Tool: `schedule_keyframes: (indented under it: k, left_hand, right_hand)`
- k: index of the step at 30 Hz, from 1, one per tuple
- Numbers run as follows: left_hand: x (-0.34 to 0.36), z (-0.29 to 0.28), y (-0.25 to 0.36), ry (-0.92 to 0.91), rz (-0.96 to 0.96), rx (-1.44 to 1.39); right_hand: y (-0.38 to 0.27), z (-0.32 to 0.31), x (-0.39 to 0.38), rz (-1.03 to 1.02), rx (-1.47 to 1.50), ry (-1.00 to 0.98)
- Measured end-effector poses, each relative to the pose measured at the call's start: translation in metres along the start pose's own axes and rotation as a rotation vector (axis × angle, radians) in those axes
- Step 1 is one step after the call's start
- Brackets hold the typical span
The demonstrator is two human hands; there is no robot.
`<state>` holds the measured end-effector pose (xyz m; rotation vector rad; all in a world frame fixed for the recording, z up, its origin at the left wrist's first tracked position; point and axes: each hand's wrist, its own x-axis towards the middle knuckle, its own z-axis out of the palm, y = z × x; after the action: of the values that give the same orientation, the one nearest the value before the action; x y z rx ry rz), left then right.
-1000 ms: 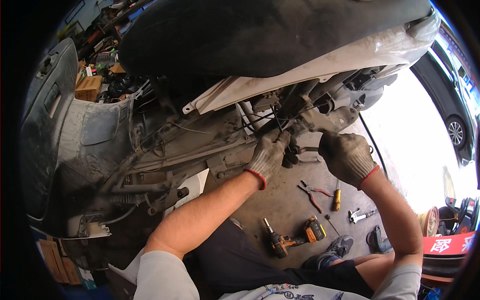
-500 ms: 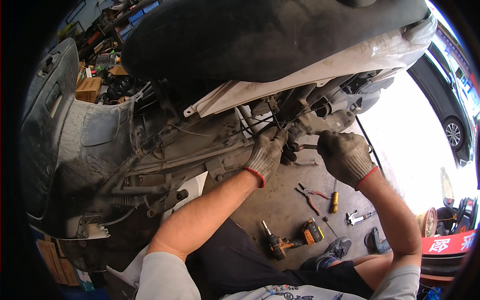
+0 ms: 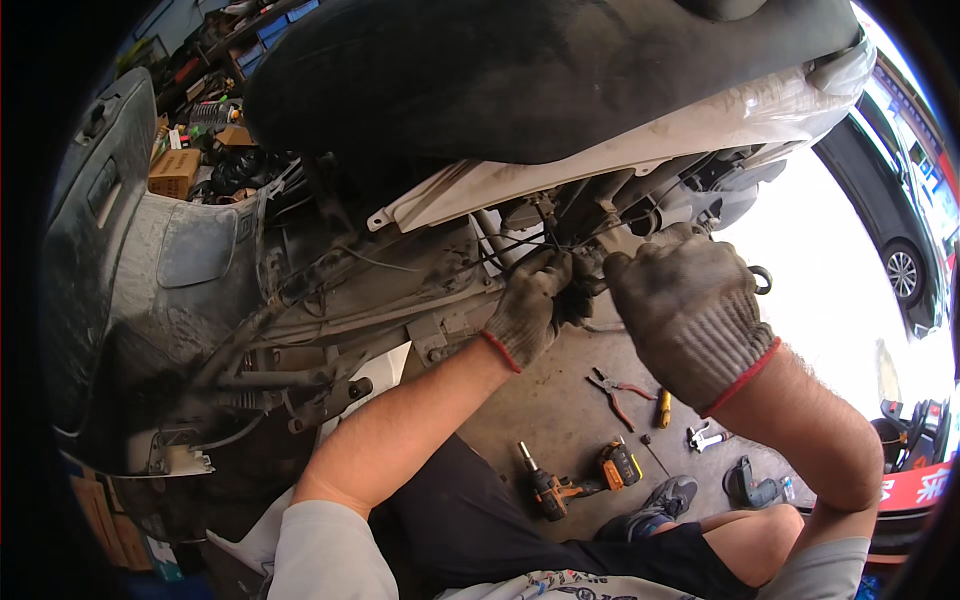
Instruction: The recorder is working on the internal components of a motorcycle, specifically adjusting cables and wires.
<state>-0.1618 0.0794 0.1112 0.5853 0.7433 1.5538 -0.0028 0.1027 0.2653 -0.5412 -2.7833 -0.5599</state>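
A partly stripped scooter stands before me, with its black seat (image 3: 450, 90) above a white side panel (image 3: 600, 165). My left hand (image 3: 528, 308), in a grey knit work glove with a red cuff, reaches in among the dark cables and metal parts below the panel. Its fingers are closed there; what they grip is hidden. My right hand (image 3: 690, 315), gloved alike, is wrapped around a wrench. The wrench's ring end (image 3: 768, 281) sticks out past the right side of the fist, and its other end is hidden near the left fingers.
On the floor lie red-handled pliers (image 3: 620, 395), a yellow-handled screwdriver (image 3: 665, 408), a cordless impact driver (image 3: 560, 490), a silver-white tool (image 3: 708, 438) and a dark teal power tool (image 3: 750, 485). A cardboard box (image 3: 175, 172) sits at the far left. A dark car (image 3: 880, 200) stands at right.
My right hand has risen and come closer to the camera, turning the wrench so its ring end sits farther right. My left hand has stayed nearly in place.
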Motion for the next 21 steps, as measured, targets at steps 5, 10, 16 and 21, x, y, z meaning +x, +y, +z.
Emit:
schedule_keyframes:
  k: [5, 10, 16, 21]
  left_hand:
    - [-0.002, -0.003, 0.005, 0.088, -0.052, -0.008]
    - [-0.002, 0.005, 0.009, 0.087, -0.044, 0.097]
    - [0.001, 0.003, 0.006, 0.082, -0.017, 0.107]
    - [0.000, 0.005, 0.007, 0.107, -0.033, 0.109]
  right_hand:
    - [0.021, 0.008, 0.002, 0.040, 0.084, -0.092]
    - [0.018, 0.013, -0.006, 0.042, 0.033, 0.002]
    - [0.024, 0.013, 0.000, 0.122, 0.039, -0.161]
    - [0.031, 0.019, 0.002, 0.168, 0.032, -0.296]
